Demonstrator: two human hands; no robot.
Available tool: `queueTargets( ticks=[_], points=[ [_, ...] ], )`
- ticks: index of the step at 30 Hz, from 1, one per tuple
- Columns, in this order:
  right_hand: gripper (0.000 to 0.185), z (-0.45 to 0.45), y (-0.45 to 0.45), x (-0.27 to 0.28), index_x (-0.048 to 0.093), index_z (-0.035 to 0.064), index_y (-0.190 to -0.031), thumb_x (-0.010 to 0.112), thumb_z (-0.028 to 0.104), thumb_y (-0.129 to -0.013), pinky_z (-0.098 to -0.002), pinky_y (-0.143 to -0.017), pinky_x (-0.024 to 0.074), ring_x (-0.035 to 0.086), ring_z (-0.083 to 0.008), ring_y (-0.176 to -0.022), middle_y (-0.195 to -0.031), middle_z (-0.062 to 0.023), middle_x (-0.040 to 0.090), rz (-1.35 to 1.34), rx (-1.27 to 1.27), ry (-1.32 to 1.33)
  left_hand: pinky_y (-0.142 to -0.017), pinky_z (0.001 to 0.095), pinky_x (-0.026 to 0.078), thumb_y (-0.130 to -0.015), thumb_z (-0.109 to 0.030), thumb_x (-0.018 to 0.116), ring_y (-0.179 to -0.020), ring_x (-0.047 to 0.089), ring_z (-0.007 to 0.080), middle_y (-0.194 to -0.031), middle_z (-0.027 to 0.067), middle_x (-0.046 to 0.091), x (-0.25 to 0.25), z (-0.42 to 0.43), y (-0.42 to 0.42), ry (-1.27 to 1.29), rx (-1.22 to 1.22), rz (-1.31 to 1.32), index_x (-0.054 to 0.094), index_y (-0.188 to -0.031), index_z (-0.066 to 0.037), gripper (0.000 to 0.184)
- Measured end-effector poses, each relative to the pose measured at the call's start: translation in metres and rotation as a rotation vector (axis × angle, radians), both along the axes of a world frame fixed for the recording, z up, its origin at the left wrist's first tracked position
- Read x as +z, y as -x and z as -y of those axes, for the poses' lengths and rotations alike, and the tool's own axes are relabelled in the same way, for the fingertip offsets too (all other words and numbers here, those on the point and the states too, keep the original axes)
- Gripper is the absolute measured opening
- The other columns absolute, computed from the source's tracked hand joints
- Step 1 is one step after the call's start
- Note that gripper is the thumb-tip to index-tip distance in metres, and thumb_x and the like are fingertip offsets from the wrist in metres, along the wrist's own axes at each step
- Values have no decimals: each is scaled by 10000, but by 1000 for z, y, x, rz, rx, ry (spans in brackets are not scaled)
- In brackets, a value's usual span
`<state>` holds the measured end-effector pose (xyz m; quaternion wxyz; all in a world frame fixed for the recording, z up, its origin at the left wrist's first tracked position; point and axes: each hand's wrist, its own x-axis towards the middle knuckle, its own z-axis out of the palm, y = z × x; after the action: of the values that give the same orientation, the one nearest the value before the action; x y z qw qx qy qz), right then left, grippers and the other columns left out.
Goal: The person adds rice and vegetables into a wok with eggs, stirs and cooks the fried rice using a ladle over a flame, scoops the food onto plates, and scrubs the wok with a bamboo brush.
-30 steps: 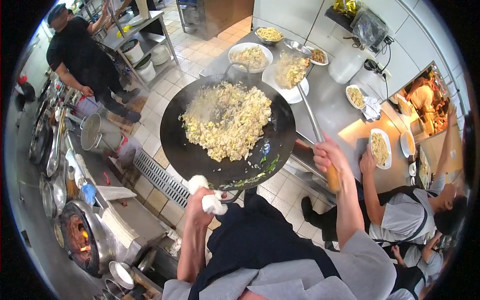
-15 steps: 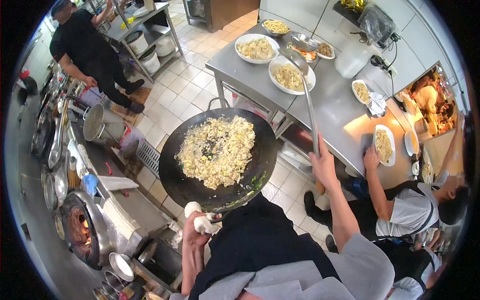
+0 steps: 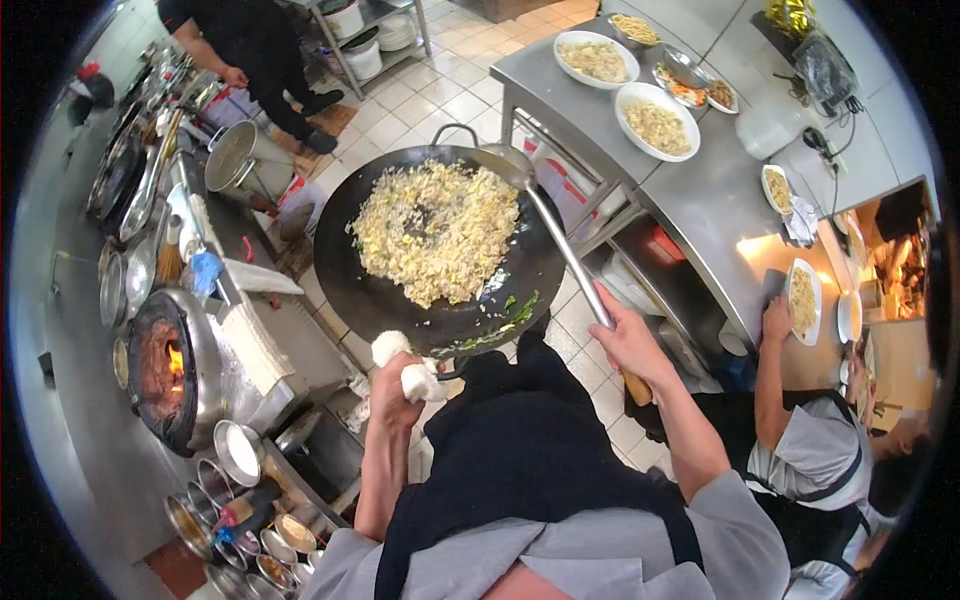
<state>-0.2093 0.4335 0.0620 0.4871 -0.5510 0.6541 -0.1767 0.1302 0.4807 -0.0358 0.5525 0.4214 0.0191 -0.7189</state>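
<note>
My left hand [image 3: 398,385] is closed round the near handle of a large black wok [image 3: 350,290], with a white cloth [image 3: 420,383] between palm and handle. Fried rice with egg [image 3: 435,225] lies in the wok, and bits of green [image 3: 518,312] stick near its lower right edge. In my right hand [image 3: 635,345] is a long-handled metal ladle [image 3: 560,240], gripped close to its wooden end. The ladle's bowl rests over the wok's far right rim, beside the far loop handle; whether it touches the rim I cannot tell.
At right, a steel table [image 3: 690,205] holds white bowls of fried rice [image 3: 657,122] and an oval plate [image 3: 803,300] that a co-worker's hand [image 3: 777,318] touches. A lit burner [image 3: 172,370] is at left. Another person [image 3: 260,60] stands behind a stockpot [image 3: 240,160].
The ladle has come from over the table's bowls back to the wok's far rim. My view has shifted, with the table now further right and the burner lower.
</note>
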Motion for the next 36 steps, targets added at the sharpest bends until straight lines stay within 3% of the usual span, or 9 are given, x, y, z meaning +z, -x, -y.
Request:
queueTargets(
  ticks=[1,4,6,10,13,21,25,29,36],
  points=[
    [733,-2,-6,-6,196,214,-1587,548,94,-955,-260,-383,417,454,-74,-423,-625,8,477,7,15,6,-651,442,596,-810,-8,588,-686,680,288,-772,131,625,4,3,0,-8,1,33,534,-966,1,164],
    [749,-23,-39,0,114,237,-1596,524,124,-979,-264,-367,420,439,-80,-416,-621,26,434,410,-89,-466,-587,375,567,-813,10,594,-658,667,228,-746,90,615,15,24,14,24,46,63,568,-897,-1,88],
    [633,-26,-51,-2,179,229,-1570,473,150,-1015,-254,-340,402,406,-67,-395,-608,45,368,691,-89,-658,-512,326,487,-794,19,592,-594,600,153,-734,30,571,-20,41,20,117,16,254,557,-864,-53,107],
    [452,-20,-39,-21,321,202,-1502,411,209,-1060,-231,-304,383,371,-26,-364,-599,55,341,1195,-262,-1062,-526,340,482,-785,22,585,-626,600,159,-749,27,557,-23,36,17,-4,-12,332,543,-869,-64,127],
    [449,-28,-39,-34,318,200,-1516,381,245,-1073,-232,-304,416,359,-15,-347,-598,58,357,1479,-284,-1211,-583,379,521,-808,-29,604,-685,641,218,-803,84,597,-17,23,6,-101,-26,286,551,-958,-24,160],
    [507,-53,-7,-17,279,221,-1542,406,176,-1053,-236,-324,409,368,-26,-358,-606,50,371,1627,-423,-1011,-644,450,607,-795,-62,607,-690,677,283,-794,141,617,29,24,-2,-110,-142,151,465,-1111,16,355],
    [576,-51,17,21,220,175,-1561,407,121,-1018,-244,-332,409,388,-36,-365,-622,26,399,1825,-490,-738,-647,450,611,-801,-69,602,-676,675,300,-774,135,617,64,62,19,13,-187,157,510,-1001,-4,229],
    [558,-32,49,62,255,157,-1545,405,107,-1010,-237,-314,386,377,-25,-354,-623,34,398,1756,-480,-383,-708,452,589,-783,-58,591,-667,673,290,-738,142,636,84,113,43,84,-177,169,579,-822,13,81],
    [778,58,97,122,179,110,-1577,517,12,-882,-258,-342,360,405,-88,-388,-599,15,423,606,-620,95,-661,450,593,-784,-70,589,-660,668,302,-758,119,594,121,194,72,258,-218,298,523,-933,20,186]
  ],
)
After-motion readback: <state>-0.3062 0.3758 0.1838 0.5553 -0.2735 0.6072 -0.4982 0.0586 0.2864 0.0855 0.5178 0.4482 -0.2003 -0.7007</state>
